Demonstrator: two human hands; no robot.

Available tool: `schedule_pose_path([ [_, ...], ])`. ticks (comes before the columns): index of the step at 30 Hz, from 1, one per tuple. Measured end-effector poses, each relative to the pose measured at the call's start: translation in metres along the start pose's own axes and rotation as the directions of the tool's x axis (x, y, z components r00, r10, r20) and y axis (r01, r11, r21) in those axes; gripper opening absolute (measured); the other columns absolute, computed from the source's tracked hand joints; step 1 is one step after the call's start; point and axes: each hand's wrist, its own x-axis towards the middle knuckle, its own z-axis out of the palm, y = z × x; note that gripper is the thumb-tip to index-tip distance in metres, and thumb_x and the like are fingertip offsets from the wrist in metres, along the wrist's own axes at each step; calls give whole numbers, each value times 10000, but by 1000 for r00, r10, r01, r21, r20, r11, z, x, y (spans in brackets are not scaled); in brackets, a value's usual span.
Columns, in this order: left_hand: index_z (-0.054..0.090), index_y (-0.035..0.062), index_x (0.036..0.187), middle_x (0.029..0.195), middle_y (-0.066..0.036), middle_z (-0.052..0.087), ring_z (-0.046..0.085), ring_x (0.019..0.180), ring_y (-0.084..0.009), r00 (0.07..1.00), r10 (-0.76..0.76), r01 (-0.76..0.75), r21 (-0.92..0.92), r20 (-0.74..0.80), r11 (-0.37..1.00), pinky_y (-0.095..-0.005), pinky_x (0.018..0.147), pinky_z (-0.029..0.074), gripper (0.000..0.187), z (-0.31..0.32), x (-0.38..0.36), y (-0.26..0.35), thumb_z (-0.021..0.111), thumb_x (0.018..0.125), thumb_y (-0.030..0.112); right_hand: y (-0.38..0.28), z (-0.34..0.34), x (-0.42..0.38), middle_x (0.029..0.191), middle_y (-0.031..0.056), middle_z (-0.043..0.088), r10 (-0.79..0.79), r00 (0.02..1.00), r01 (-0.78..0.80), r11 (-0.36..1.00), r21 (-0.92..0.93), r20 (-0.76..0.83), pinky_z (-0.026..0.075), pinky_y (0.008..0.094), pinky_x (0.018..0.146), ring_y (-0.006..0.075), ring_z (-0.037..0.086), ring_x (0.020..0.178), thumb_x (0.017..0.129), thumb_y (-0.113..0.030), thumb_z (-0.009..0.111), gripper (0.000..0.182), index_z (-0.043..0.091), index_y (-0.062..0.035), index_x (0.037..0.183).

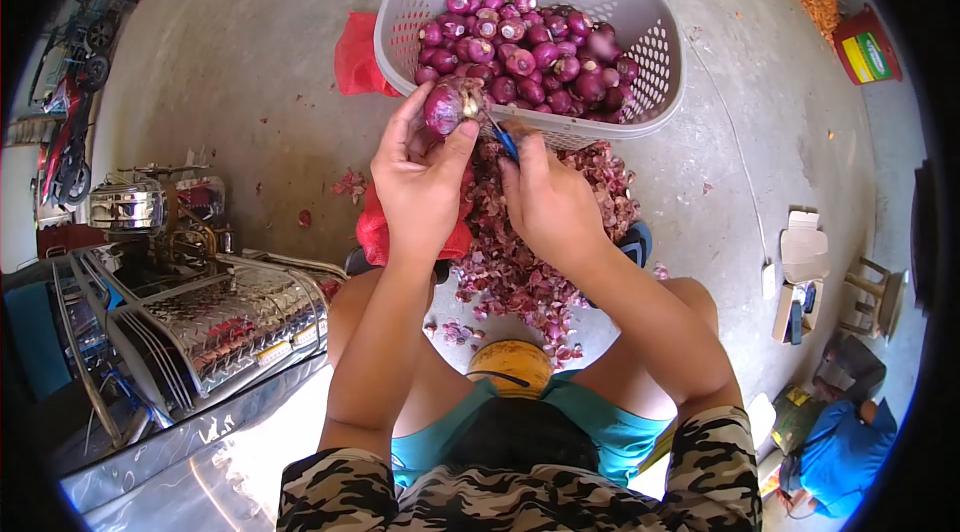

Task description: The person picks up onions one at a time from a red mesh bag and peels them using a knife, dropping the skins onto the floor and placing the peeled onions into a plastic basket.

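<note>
basket (655,62) heaped with peeled shallots, left hand (420,177) clasping one shallot (445,107), right hand (550,202) gripping knife (503,140), skins (520,262) piled.

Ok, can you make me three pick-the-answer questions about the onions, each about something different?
1. Where is the pile of loose purple onion skins?
A. On the concrete floor
B. In the basket
C. On a chair

2. What colour is the perforated plastic basket?
A. Green
B. Pale grey
C. Black

3. What does the left hand hold?
A. Nothing
B. A cup
C. One purple onion

Answers: 1 A, skins lie below the basket. 2 B, its walls are pale. 3 C, fingers grip it while the right hand holds a blue-handled knife.
</note>
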Motion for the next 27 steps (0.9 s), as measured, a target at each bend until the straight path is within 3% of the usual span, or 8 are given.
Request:
schedule_pose_path([
  [2,453,-81,1248,1076,-138,607,595,937,-142,1000,19,-19,38,1,999,-258,834,489,479,0,0,-3,649,812,-39,-4,-2,0,897,224,605,48,997,-48,999,-12,57,511,446,538,380,619,654,858,-117,519,339,435,20,1156],
  [11,486,-83,1220,1040,-129,625,599,931,-148,998,67,-65,138,-10,988,-273,832,490,453,-3,2,-8,659,804,-32,1,8,-3,867,229,586,-44,999,44,997,-57,5,516,432,531,364,621,625,848,-105,495,320,444,14,1140],
  [14,494,-77,1221,1035,-123,621,596,946,-150,998,67,-66,160,2,985,-275,835,489,454,-3,2,-5,659,800,-35,-1,4,-2,971,236,596,14,995,-12,1000,-29,96,505,457,610,410,605,766,869,-82,512,330,422,29,1166],
  [17,509,-64,1213,1043,-119,596,588,965,-156,997,72,-73,208,12,975,-278,830,495,450,-2,-2,-4,660,790,-45,0,6,2,824,223,586,-32,999,33,999,-33,37,511,440,532,376,617,644,846,-86,489,274,435,19,1094],
  [24,534,-51,1180,1086,-135,539,585,961,-186,965,247,-261,431,89,864,-286,803,530,434,-4,-3,-16,655,764,-76,2,6,8,767,231,582,59,990,-62,998,20,127,486,477,560,408,602,679,845,-74,480,188,387,3,989],
  [27,537,-48,1179,1079,-131,551,579,967,-181,992,124,-123,344,19,931,-286,813,522,426,-3,-3,-12,654,770,-68,0,3,6,760,231,586,86,983,-92,995,34,160,482,485,571,408,601,688,847,-75,480,184,380,2,981],
])
